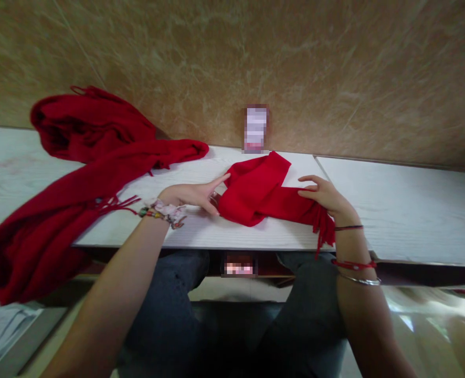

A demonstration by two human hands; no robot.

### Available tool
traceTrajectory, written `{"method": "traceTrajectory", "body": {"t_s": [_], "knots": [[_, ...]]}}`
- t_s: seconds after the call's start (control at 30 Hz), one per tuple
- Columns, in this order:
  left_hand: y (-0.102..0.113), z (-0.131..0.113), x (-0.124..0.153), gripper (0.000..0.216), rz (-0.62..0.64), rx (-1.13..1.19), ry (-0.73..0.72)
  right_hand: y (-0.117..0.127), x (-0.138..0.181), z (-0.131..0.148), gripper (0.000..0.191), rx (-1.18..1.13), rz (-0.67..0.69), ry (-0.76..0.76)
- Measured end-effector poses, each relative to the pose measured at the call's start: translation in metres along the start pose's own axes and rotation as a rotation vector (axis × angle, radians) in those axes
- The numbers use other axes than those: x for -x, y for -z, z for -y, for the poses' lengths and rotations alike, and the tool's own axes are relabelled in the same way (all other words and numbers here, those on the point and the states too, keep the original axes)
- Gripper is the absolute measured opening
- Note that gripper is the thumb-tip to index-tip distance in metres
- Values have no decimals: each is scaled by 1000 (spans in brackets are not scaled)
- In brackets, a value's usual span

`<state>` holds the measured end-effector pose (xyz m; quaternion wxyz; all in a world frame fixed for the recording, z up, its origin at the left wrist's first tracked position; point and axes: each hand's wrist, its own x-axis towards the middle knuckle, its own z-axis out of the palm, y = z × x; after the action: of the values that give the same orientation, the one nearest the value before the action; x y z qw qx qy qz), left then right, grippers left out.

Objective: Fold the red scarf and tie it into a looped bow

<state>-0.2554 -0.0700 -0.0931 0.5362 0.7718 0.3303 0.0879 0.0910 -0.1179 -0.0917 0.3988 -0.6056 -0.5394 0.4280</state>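
Note:
A red scarf lies folded across itself on the white table, its fringed end stretching to the right. At the fold's left edge is my left hand, thumb and fingers spread apart around that side. A small shiny thing shows by its fingers, too small to name. My right hand hovers over or rests on the fringed end, fingers loosely apart; some fringe hangs past the table's front edge below it. Neither hand is closed around the cloth.
More red knit cloth is heaped at the left, draping over the front edge. A blurred-out upright object leans on the brown marbled wall. The white tabletop has a seam at right. Papers lie lower left.

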Motion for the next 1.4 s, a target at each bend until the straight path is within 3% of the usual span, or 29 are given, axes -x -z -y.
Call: {"method": "traceTrajectory", "body": {"t_s": [0.13, 0.23, 0.3, 0.37, 0.47, 0.6, 0.63, 0.77, 0.83, 0.93, 1.0, 1.07, 1.17, 1.23, 1.33, 1.4], "knots": [[-10, -4, -2, 117, -75, 78, -35, -1, -8, -9, 30, 64, -14, -16], [-11, -10, 2, 116, 53, 95, -43, -10, -12, -11, 27, 52, -69, 19], [-15, -12, 3, 123, 70, 27, -57, -15, -13, -11, 25, 18, -115, 41], [-23, -15, 0, 128, -42, -102, -96, -20, -14, -10, 25, -50, -145, 43], [-27, -20, -8, 119, -334, -263, -142, -26, -17, -5, 26, -175, -165, 19], [-3, -15, -8, 92, -795, -401, -47, -35, -21, 1, 27, -316, -118, -31], [5, -9, -6, 91, -827, -416, -40, -37, -21, 1, 26, -320, -76, -31], [25, 17, -2, 85, -663, -343, -6, -40, -21, -4, 26, -85, 144, -40], [26, 25, -1, 83, -711, -270, 9, -37, -21, -5, 27, 16, 188, -50], [25, 27, 1, 83, -720, -86, -24, -32, -19, -2, 26, -78, 226, -25], [25, 27, 2, 70, -682, -17, -17, -35, -16, 2, 27, -176, 259, -6], [26, 27, 1, 53, -775, -113, 86, -44, -12, 6, 27, -181, 311, 4], [25, 27, -4, 47, -989, -432, 333, -58, -10, 9, 23, 47, 390, 35], [23, 26, -9, 49, -1050, -572, 364, -57, -16, 9, 21, 234, 315, 58], [26, 18, -21, 47, -1046, -643, 247, -43, -38, 7, 28, 386, -15, 62], [34, 10, -34, 45, -974, -650, 228, -35, -58, 4, 39, 399, -205, 27]]}}
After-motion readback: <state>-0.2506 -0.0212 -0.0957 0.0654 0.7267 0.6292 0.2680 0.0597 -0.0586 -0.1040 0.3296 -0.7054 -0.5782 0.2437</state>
